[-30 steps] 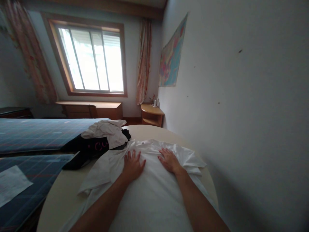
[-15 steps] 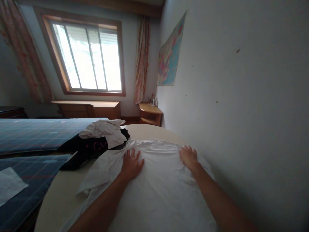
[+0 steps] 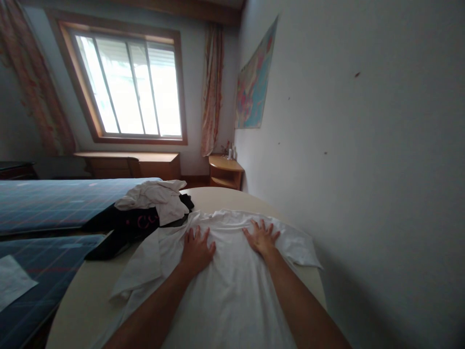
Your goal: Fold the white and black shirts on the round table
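A white T-shirt lies spread over the round cream table, its collar towards the far side and its sleeves out to both sides. My left hand rests flat on the shirt's upper left part, fingers apart. On the upper right part lies my right hand, palm down with the fingers spread. Small creases run across the cloth between the two hands. The lower end of the shirt passes out of view between my forearms.
Black clothing with pink lettering and a crumpled pale garment are heaped at the table's left edge. Plaid mattresses stand to the left, with a white sheet on the nearer one. A wall borders the right side.
My right hand has moved left, inward from the right shoulder, and its fingers have spread. The right sleeve now lies stretched out flat. My left hand stays in nearly the same place.
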Demonstrator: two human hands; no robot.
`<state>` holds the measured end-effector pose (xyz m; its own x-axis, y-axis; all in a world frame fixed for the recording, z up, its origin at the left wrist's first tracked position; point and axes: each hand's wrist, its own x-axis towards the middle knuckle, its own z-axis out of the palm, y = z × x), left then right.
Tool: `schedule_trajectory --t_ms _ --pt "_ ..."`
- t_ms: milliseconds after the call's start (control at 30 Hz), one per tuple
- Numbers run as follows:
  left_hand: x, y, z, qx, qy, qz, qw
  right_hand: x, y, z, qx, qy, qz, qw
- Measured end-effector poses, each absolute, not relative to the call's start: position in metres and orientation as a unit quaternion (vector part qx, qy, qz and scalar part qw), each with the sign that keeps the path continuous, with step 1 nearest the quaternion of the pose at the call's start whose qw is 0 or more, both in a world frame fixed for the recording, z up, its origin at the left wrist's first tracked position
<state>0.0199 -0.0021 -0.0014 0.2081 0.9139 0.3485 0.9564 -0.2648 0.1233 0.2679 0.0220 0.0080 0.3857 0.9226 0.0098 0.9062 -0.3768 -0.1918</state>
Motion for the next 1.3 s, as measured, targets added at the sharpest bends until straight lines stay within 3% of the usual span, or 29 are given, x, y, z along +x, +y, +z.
schedule_trajectory --t_ms 133,233,467,767,1100,1300 --pt "0.020 -0.002 -0.001 -0.808 -0.564 -0.171 0.024 0.244 0.022 0.019 -0.854 -0.512 -0.006 0.087" --pt "0.021 0.000 -0.002 -0.817 -0.550 -0.172 0.012 0.220 0.026 0.025 -0.773 -0.623 -0.043 0.108" --pt "0.017 0.016 -0.009 -0.818 -0.545 -0.184 0.010 0.188 0.055 0.019 -0.723 -0.677 0.112 0.080" --pt "0.003 0.036 -0.015 -0.805 -0.566 -0.176 0.021 0.202 0.076 0.020 -0.650 -0.740 0.121 0.124" --pt "0.008 0.028 -0.009 -0.807 -0.562 -0.179 0.031 0.283 0.028 0.024 -0.869 -0.476 -0.049 0.128" --pt "0.010 0.020 -0.005 -0.811 -0.559 -0.172 0.029 0.303 -0.005 0.023 -0.864 -0.489 -0.062 0.102"
